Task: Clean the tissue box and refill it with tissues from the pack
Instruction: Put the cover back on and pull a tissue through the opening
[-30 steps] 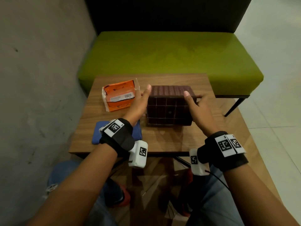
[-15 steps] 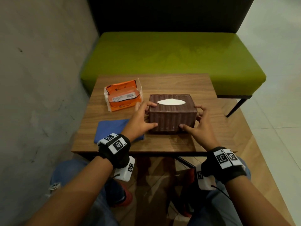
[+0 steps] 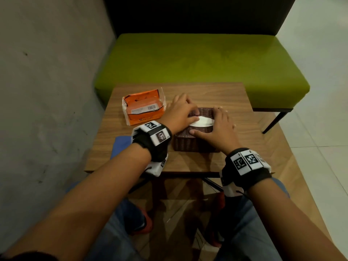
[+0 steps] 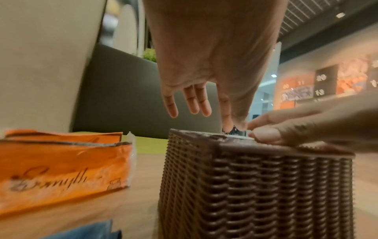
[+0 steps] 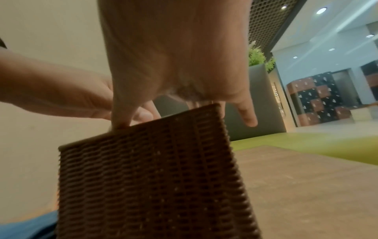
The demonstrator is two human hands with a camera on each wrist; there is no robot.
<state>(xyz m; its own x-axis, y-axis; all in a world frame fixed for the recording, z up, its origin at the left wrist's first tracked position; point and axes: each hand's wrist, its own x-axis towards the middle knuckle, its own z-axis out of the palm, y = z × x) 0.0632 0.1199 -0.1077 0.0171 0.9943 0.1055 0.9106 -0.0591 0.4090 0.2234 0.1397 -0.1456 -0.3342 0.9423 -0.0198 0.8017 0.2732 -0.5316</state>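
The brown wicker tissue box (image 3: 192,144) stands upright on the wooden table (image 3: 235,102), with white tissue (image 3: 203,121) showing in its top slot. My left hand (image 3: 194,116) reaches over the box's left end. Its thumb and index finger come together on the tissue at the slot, seen close in the left wrist view (image 4: 233,127), while the other fingers (image 4: 196,100) stay straight. My right hand (image 3: 218,127) lies flat on the right half of the lid, its thumb along the near edge. The opened orange tissue pack (image 3: 143,110) lies left of the box.
A folded blue cloth (image 3: 120,147) lies at the table's near left, partly under my left wrist. A green bench (image 3: 197,63) stands behind the table and a grey wall runs along the left. My knees are under the table's near edge.
A second ago both hands held the box tipped with its base toward me. It was then set upright, and both hands moved from its sides onto the lid, the left to the slot.
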